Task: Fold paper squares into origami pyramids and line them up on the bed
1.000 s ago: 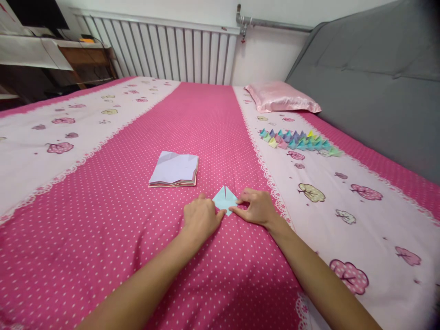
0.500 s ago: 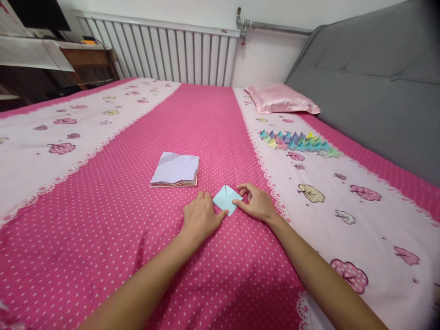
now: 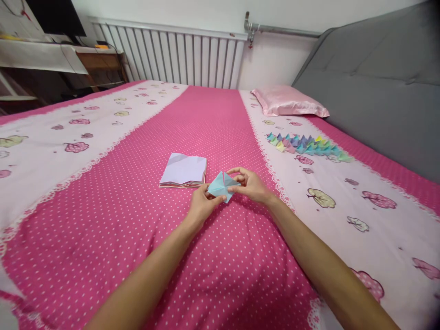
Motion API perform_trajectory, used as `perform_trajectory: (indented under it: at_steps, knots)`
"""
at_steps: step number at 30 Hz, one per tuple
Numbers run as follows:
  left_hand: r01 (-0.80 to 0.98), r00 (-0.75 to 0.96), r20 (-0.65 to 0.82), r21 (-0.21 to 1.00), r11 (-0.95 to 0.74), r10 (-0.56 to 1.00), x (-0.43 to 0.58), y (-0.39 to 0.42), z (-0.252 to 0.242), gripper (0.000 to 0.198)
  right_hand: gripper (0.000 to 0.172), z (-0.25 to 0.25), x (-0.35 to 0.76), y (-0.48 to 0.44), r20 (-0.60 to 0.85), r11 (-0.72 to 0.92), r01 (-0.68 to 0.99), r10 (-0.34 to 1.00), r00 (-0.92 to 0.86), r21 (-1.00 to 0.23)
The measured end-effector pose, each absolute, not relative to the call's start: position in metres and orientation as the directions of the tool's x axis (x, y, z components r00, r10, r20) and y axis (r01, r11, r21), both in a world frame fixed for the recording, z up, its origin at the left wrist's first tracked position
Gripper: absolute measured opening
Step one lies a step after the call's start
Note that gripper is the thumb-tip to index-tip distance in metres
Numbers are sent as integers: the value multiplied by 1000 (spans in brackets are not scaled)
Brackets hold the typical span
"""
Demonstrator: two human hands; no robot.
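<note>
A light blue folded paper point(image 3: 220, 187) is held between my two hands, a little above the pink dotted bedspread point(image 3: 220, 119). Its flaps are partly raised and a slit shows at its top. My left hand point(image 3: 202, 201) pinches its left and lower edge, thumb in front and fingers behind. On the other side, my right hand point(image 3: 250, 185) grips the right corner, its thumb on the front face. Just behind my left hand lies a stack of square paper point(image 3: 184, 169) with a lilac sheet on top.
Several small folded paper pieces point(image 3: 309, 145) in many colours stand in rows at the right. Behind them lies a pink pillow point(image 3: 290, 101) against the grey headboard point(image 3: 374, 78). A white radiator point(image 3: 175, 55) and a desk with a monitor point(image 3: 57, 18) are at the back.
The light blue paper was flat on the bedspread; now it is lifted and its flaps stand up. Both hands have closed on its sides. The camera view has shifted slightly left.
</note>
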State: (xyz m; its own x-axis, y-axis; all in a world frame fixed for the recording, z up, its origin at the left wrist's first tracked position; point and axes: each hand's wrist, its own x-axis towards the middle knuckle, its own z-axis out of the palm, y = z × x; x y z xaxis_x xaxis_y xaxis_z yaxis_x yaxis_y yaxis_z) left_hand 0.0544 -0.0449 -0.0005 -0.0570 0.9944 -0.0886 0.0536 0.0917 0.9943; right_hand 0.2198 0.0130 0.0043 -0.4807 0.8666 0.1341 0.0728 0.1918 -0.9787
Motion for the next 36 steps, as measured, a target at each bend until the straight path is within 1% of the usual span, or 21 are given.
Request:
perform_trajectory:
  at_steps: [3,6,9,12,16,21,24,28,33,34,36]
  knots:
    - [-98,-30,-78,992,75,997,55,-45,2,27,45,-1,212,11,180,186,-28,888,-423,-982]
    - [-166,2,-75,983,74,997,57,-46,2,25,39,-10,212,3,163,122,-136,922,-350,-983]
    - [-150,50,-83,985,90,995,59,-46,0,23,30,-17,214,-6,126,68,-224,959,-255,-972]
    - [-105,74,-87,990,95,993,61,-46,-1,21,21,-20,217,-11,116,61,-253,971,-208,-966]
    - [-61,87,-91,993,96,992,61,-45,-3,19,21,-22,218,-12,83,23,-273,974,-210,-962]
    - [-3,86,-91,996,91,992,59,-44,-7,19,23,-23,219,-12,48,-39,-337,968,-245,-941]
    - [17,90,-95,995,94,991,59,-44,-7,20,25,-23,220,-12,49,-44,-357,967,-248,-933]
    - [4,112,-96,995,96,989,60,-45,-6,22,24,-21,221,-12,72,-24,-345,963,-261,-938]
    - [-24,90,-94,995,97,991,59,-45,-4,25,41,-22,222,-12,96,-11,-321,944,-316,-947]
    - [-36,80,-97,994,100,992,58,-45,-4,25,40,-23,222,-12,102,-4,-319,944,-314,-948]
    - [-67,69,-101,992,106,992,57,-45,-4,26,31,-26,221,-11,108,10,-309,946,-304,-951]
